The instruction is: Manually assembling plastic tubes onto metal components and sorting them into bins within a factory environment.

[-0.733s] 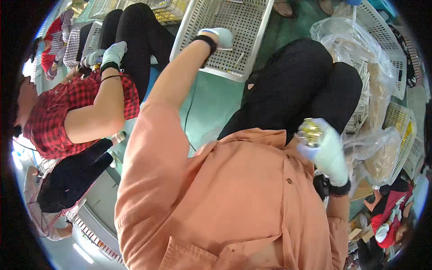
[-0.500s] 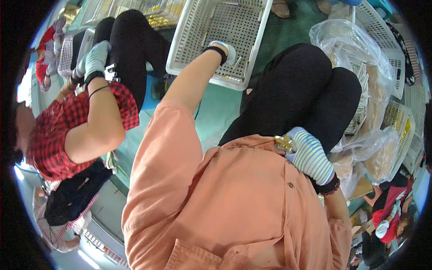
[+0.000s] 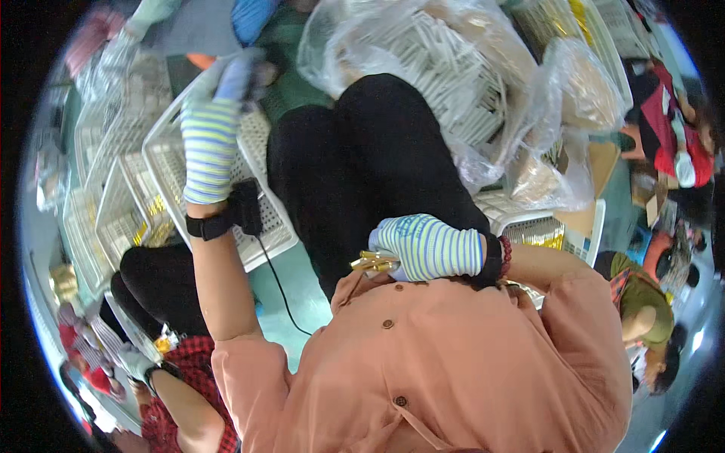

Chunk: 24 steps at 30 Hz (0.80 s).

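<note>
My left hand (image 3: 208, 147), in a striped glove, is raised over a white plastic basket (image 3: 273, 240) to the left of my knees. Its fingertips are smeared by motion, and whether anything sits in them does not show. Around the left wrist is a black band with a dark box-like piece (image 3: 245, 208), from which a black cable runs down. At my lap, my right hand (image 3: 430, 248), gloved the same way, is closed on several small gold-coloured pieces (image 3: 374, 263) that stick out from the fingers toward the left.
Beyond my knees lies a large clear plastic bag (image 3: 332, 57) full of slim white sticks (image 3: 445, 72). More white baskets (image 3: 113, 204) stand at the left, some with gold pieces. A co-worker in a red checked shirt (image 3: 192, 377) sits at lower left; others sit at right.
The whole view has swung to the right. My left hand has come up from inside the basket and is now above it. The right hand keeps the gold pieces at my lap.
</note>
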{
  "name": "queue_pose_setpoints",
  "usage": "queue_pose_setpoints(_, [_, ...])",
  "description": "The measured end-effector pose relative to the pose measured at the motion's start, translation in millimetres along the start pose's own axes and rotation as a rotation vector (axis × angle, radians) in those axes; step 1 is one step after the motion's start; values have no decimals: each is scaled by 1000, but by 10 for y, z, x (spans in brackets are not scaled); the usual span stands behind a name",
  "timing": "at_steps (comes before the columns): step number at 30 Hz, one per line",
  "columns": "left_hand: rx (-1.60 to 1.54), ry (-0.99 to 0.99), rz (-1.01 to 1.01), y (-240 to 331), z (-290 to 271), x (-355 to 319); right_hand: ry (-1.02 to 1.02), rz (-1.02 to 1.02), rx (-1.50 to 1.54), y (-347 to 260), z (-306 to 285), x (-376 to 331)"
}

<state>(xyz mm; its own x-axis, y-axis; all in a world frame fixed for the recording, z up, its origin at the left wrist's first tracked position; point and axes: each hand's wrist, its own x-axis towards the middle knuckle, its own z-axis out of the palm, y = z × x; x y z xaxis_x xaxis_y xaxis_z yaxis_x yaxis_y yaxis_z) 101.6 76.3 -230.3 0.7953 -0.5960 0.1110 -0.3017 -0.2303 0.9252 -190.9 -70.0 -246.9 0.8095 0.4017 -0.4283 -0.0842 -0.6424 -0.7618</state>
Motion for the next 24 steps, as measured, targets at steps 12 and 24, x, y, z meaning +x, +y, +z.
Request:
queue_pose_setpoints(12, [1070,-902,-67,71,3468,588,776,431,541,834,-376,-1521])
queue_pose_setpoints(24, [1085,-625,-344,33,3427,447,797,395,693,1113,-400,-1466])
